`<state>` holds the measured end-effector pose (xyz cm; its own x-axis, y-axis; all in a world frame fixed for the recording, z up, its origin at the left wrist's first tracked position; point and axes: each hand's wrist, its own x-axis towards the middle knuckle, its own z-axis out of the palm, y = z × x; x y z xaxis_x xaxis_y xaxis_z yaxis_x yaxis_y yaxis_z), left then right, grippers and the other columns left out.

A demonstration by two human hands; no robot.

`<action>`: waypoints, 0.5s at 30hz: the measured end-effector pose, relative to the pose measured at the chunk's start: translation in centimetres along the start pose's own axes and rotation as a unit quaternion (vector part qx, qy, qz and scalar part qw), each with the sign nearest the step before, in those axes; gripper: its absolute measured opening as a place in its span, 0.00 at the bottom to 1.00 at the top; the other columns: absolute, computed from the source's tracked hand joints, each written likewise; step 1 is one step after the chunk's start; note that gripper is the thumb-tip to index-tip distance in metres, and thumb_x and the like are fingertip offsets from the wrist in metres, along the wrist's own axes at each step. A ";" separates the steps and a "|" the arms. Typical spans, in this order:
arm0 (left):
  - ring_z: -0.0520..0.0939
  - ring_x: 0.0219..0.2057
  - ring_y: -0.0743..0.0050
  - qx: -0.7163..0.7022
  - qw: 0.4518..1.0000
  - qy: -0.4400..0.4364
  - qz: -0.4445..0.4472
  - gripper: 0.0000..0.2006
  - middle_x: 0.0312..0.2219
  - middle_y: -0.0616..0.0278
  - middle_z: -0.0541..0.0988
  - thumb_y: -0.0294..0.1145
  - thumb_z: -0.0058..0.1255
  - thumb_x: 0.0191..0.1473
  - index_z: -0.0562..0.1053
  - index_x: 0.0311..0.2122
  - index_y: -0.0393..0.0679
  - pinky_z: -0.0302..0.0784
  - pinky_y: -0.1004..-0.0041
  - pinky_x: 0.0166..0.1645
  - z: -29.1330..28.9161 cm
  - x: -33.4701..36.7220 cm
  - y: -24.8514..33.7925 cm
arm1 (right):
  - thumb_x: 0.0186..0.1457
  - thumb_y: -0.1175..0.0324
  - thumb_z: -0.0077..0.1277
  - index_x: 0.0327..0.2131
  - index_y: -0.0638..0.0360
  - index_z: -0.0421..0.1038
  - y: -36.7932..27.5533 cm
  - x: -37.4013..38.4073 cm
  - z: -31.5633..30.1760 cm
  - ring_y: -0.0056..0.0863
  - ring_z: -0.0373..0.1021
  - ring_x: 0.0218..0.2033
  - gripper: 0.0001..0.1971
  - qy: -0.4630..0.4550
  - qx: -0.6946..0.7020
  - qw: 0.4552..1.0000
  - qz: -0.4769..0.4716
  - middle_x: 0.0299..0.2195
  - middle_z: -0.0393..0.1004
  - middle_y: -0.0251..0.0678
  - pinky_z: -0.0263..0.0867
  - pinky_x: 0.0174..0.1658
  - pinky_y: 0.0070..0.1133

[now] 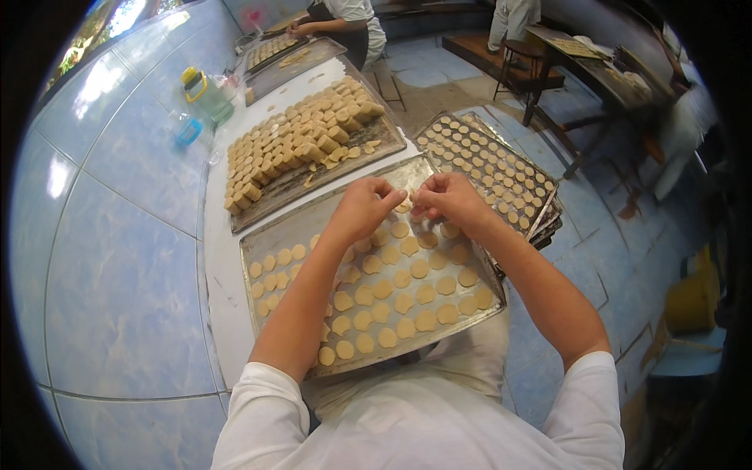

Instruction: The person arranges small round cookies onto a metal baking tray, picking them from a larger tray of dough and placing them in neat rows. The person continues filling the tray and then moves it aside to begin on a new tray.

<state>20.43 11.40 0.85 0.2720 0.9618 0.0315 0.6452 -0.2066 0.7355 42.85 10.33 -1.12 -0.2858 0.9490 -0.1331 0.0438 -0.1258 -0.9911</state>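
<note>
A shallow metal baking tray (299, 213) lies in front of me, with rows of thin, flat dough rounds (388, 337) over much of it. Both hands are over its far right part, their fingertips almost meeting. My left hand (364, 207) is closed in a pinch; what it holds, if anything, is too small to make out. My right hand (453, 202) pinches a thin dough round, partly hidden by the fingers. Beyond the hands, a second tray (301, 188) bears stacked dough rounds (294, 145) and loose dough scraps (342, 159).
At the right stands a stack of trays (540, 176) with spaced rounds on top. A yellow-capped bottle (207, 98) and a blue-labelled bottle (186, 131) are by the tiled wall. A person (345, 27) works at the table's far end. Farther right are a stool (523, 55) and a dark table (603, 78).
</note>
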 end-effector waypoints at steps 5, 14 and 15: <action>0.85 0.32 0.68 -0.079 0.996 -0.050 -0.003 0.15 0.30 0.56 0.86 0.39 0.61 0.59 0.82 0.38 0.33 0.79 0.66 0.40 0.4 1.0 0.9 | 0.57 0.66 0.61 0.36 0.69 0.80 0.3 0.2 -0.4 0.22 0.79 0.31 0.12 0.017 0.004 1.000 -0.018 0.32 0.85 0.41 0.74 0.36 0.19; 0.84 0.42 0.45 0.053 0.997 0.043 0.033 0.13 0.37 0.47 0.83 0.38 0.65 0.57 0.83 0.37 0.38 0.79 0.56 0.50 1.7 1.8 1.3 | 0.59 0.64 0.62 0.35 0.64 0.79 0.7 -0.2 -2.6 0.19 0.78 0.32 0.11 0.051 -0.016 0.998 -0.024 0.31 0.84 0.36 0.71 0.34 0.17; 0.84 0.43 0.45 0.080 0.995 0.044 0.050 0.12 0.38 0.47 0.82 0.38 0.64 0.57 0.83 0.38 0.38 0.79 0.56 0.51 1.7 1.5 1.4 | 0.60 0.63 0.64 0.34 0.62 0.78 0.7 -0.2 -2.6 0.17 0.78 0.32 0.11 0.053 -0.029 0.998 -0.024 0.31 0.84 0.35 0.69 0.33 0.15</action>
<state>22.95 12.23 0.81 0.2816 0.9456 0.1632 0.7253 -0.3211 0.6089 45.41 10.81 -1.75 -0.1858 0.9793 -0.0803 0.0888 -0.0647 -0.9940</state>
